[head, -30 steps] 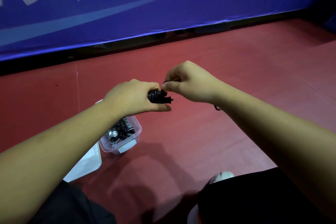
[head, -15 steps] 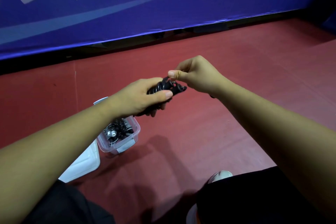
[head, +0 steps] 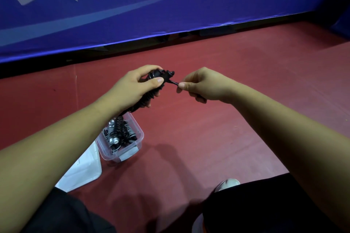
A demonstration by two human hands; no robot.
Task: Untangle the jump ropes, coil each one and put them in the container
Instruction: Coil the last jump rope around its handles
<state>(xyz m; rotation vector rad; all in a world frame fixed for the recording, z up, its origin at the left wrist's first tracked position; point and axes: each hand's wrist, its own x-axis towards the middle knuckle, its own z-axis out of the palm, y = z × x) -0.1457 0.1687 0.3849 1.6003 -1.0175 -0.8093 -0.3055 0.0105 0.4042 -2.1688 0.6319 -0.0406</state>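
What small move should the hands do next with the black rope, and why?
Probably wrap or tuck the loose end into the coil. The left hand grips the coil, the right hand pinches the end that sticks out, and the container below holds other ropes.

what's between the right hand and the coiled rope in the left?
Head view: a black rope end, from the coiled rope in the left hand, pinched by the right hand.

forearms bare down to left hand (head: 132, 89) and right hand (head: 204, 85), short plain thumbnails, black fabric (head: 265, 206) over both legs, pale rounded shoe toe (head: 227, 184) beside right leg, small orange patch (head: 203, 228) below it.
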